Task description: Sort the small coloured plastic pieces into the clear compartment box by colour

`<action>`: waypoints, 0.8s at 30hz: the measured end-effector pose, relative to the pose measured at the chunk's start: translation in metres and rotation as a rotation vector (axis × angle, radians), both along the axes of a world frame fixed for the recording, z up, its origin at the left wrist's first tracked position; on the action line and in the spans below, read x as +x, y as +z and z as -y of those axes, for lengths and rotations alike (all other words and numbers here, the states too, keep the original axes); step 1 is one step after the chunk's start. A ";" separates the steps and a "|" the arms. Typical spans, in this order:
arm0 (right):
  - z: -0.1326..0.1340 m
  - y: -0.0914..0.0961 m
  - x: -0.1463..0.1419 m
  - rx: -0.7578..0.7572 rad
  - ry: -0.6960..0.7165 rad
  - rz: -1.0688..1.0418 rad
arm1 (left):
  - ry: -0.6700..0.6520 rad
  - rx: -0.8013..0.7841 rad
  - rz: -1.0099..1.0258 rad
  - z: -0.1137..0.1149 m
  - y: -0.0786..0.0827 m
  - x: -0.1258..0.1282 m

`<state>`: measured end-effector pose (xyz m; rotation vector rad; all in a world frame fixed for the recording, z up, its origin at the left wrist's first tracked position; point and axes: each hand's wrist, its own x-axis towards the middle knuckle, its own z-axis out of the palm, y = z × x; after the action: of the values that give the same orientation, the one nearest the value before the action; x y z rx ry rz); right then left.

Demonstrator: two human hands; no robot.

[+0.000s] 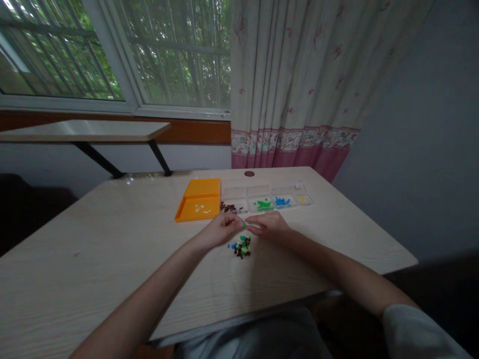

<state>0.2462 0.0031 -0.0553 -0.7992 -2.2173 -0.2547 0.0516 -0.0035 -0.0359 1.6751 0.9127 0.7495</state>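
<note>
My left hand (225, 227) is closed in a pinch at a small green building piece (244, 224), held just above the table. From the other side, the thumb and index finger of my right hand (270, 224) close on the same piece; its exact shape is too small to make out. Below my hands lies a loose pile of small building pieces (242, 248) in brown, green, blue and pale colours. Just beyond them, a clear compartment box (258, 190) holds brown pieces (229, 207), green pieces (264, 204), blue pieces (282, 201) and a few yellow ones (301, 199).
An orange case (204, 188) lies opened at the left of the clear box, with several white pieces (202, 208) in it. The pale wooden table (149, 224) has a round cable hole (249, 173) at the back. A raised shelf (86, 129) stands at the back left, near the window and curtain (292, 89).
</note>
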 end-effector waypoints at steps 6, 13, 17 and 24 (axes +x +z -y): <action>0.000 -0.005 0.002 -0.020 0.019 0.015 | -0.013 0.014 -0.010 -0.001 -0.003 0.001; 0.002 -0.002 0.001 -0.015 0.028 -0.014 | -0.008 0.084 -0.078 0.002 0.004 0.000; 0.000 0.006 0.005 -0.009 -0.029 -0.054 | -0.074 0.286 -0.292 0.004 0.006 -0.008; -0.002 0.023 0.020 0.018 -0.087 -0.134 | -0.200 0.550 -0.526 0.004 0.009 -0.014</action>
<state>0.2659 0.0056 -0.0328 -0.8782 -2.0559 -0.2551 0.0378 -0.0079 -0.0269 2.4858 0.9178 0.4433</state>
